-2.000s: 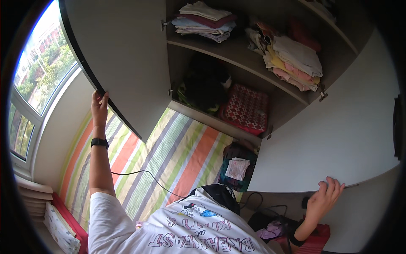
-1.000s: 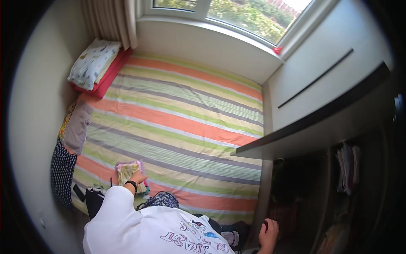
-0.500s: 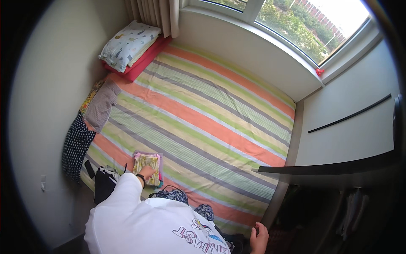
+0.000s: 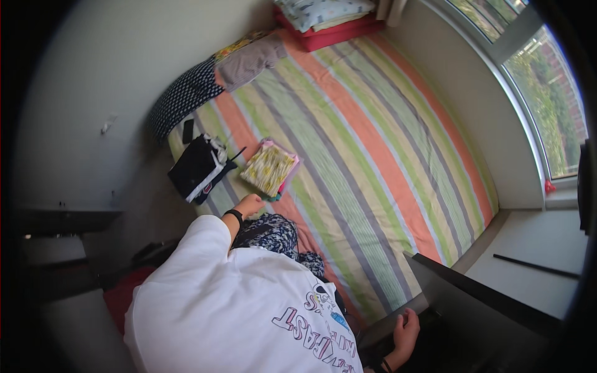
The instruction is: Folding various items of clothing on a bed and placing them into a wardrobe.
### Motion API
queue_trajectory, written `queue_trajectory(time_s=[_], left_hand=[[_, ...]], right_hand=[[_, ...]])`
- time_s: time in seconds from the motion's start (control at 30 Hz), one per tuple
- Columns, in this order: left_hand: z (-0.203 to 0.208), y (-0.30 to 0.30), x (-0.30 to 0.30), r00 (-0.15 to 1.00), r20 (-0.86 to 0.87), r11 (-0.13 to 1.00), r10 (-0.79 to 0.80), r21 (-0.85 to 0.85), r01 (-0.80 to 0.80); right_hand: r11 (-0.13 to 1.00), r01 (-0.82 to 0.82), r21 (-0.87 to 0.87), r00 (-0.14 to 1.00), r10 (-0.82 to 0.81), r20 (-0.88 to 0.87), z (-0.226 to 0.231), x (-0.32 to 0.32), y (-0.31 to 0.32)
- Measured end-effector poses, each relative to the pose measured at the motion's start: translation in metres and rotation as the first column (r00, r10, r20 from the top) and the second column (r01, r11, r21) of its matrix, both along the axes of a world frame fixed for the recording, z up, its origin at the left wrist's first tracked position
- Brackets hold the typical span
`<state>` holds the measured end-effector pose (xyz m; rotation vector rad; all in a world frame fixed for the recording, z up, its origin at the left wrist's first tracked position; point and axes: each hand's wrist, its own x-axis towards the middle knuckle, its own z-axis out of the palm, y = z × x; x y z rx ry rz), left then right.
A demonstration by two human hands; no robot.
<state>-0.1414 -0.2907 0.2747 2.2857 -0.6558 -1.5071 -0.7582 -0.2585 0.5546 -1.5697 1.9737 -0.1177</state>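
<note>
My left hand, a dark band on its wrist, hovers just off the near edge of a folded stack of clothes with a yellow-and-white patterned piece on top. Its fingers look curled, and nothing shows in them. Close below it lies a dark blue-and-white patterned cloth, partly hidden by my arm and body. My right hand is out at the lower right beside a dark wardrobe panel, fingers apart and holding nothing.
Left of the stack lie a pile of black and white clothes and a black phone-like object. A striped bedsheet covers the bed. Pillows line the wall; folded bedding sits at the far corner. A dark panel juts out at right.
My view has turned toward the left. My left hand has come off the top of the folded stack, drawing back toward my body. The right hand stays out to the side.
</note>
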Motion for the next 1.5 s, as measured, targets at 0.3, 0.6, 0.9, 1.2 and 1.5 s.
queue_trajectory(time_s=[0.3, 0.6, 0.9, 1.2, 1.5], left_hand=[[0.011, 0.111, 0.055, 0.952, 0.048, 0.942, 0.303, 0.138, -0.307], [-0.054, 0.117, 0.177, 0.920, 0.172, 0.935, 0.351, -0.014, -0.354], [-0.044, 0.095, 0.295, 0.577, 0.756, 0.943, 0.309, -0.323, -0.081], [-0.072, 0.088, 0.348, 0.345, 0.935, 0.968, -0.085, -0.004, 0.251], [-0.130, 0.086, 0.347, 0.290, 0.945, 0.969, -0.152, 0.085, 0.230]], right_hand=[[0.948, -0.316, -0.031, 0.949, 0.315, -0.031, -0.009, 0.053, -0.084], [0.897, -0.426, 0.120, 0.904, 0.419, 0.080, -0.037, 0.230, -0.108], [0.676, -0.736, 0.038, 0.668, 0.715, 0.207, -0.100, 0.395, -0.195], [0.544, -0.839, -0.019, 0.432, 0.686, 0.586, -0.296, 0.522, -0.188], [0.492, -0.842, 0.222, 0.434, 0.372, 0.820, -0.485, 0.652, -0.090]])
